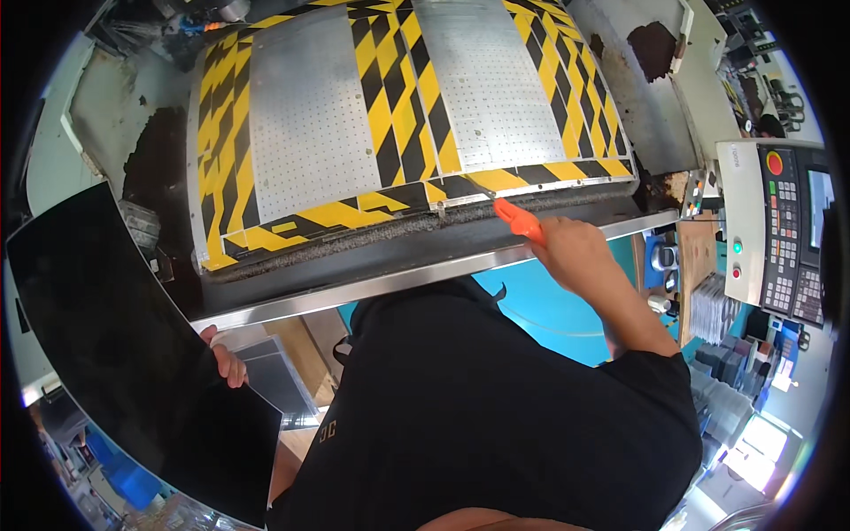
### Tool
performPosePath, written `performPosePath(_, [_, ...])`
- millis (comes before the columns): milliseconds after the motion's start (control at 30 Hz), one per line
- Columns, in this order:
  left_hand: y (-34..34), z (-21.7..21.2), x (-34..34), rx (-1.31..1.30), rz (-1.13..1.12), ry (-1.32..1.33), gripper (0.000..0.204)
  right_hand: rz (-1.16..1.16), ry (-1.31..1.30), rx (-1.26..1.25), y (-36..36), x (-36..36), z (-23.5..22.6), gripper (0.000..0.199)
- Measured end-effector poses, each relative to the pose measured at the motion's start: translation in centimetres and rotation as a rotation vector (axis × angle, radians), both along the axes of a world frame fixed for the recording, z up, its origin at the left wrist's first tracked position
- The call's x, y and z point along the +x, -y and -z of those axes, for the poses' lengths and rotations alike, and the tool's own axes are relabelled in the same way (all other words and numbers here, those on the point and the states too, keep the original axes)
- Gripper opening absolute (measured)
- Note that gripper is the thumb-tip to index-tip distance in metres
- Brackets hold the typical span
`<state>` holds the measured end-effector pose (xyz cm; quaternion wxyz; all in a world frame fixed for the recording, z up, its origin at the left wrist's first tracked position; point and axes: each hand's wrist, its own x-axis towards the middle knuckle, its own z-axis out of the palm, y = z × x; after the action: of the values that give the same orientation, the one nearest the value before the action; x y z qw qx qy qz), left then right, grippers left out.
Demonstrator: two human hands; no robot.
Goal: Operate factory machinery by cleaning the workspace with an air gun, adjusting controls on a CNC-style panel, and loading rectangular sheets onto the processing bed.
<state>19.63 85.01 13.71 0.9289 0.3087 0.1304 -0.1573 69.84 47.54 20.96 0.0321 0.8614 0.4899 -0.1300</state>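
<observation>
My left hand (230, 361) grips the right edge of a large glossy black panel (124, 336), its fingers curled over the edge. The panel is held tilted at the left, beside the machine's front edge. My right hand (568, 252) is closed around an orange air blow gun (518, 219). Its thin nozzle points up and left at the front edge of the machine bed. That bed has two perforated metal plates (310, 133), framed by yellow and black striped tape (390, 106). My palm hides part of the gun's handle.
A metal rail (372, 285) runs along the machine's front, close to my body. At the right stands a control panel (784, 221) with keys, a red knob and a screen. Stacked sheets (708, 310) lie below it. Pale machine walls (111, 106) flank the bed.
</observation>
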Motion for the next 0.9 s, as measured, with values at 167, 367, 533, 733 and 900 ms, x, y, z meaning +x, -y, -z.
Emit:
performPosePath(167, [-1.2, 2.7, 1.6, -0.073, 0.085, 0.147, 0.082, 0.116, 0.046, -0.108, 3.6, 0.9, -1.3, 0.032])
performPosePath(367, [2.6, -1.3, 4.6, -0.101, -0.284, 0.155, 0.079, 0.414, 0.129, -0.207, 7.6, 5.8, -1.4, 0.03])
performPosePath(533, [1.5, -0.6, 3.4, -0.058, -0.207, 0.151, 0.077, 0.494, 0.109, -0.234, 6.8, 8.6, -1.3, 0.031])
performPosePath(733, [5.4, -1.4, 2.6, -0.005, -0.513, 0.127, 0.076, 0.343, -0.215, -0.103, -1.3, 6.0, 1.5, 0.039])
performPosePath(900, [4.5, -1.7, 0.7, 0.054, -0.404, 0.079, 0.074, 0.102, -0.117, 0.172, -10.1, 12.8, 10.0, 0.052])
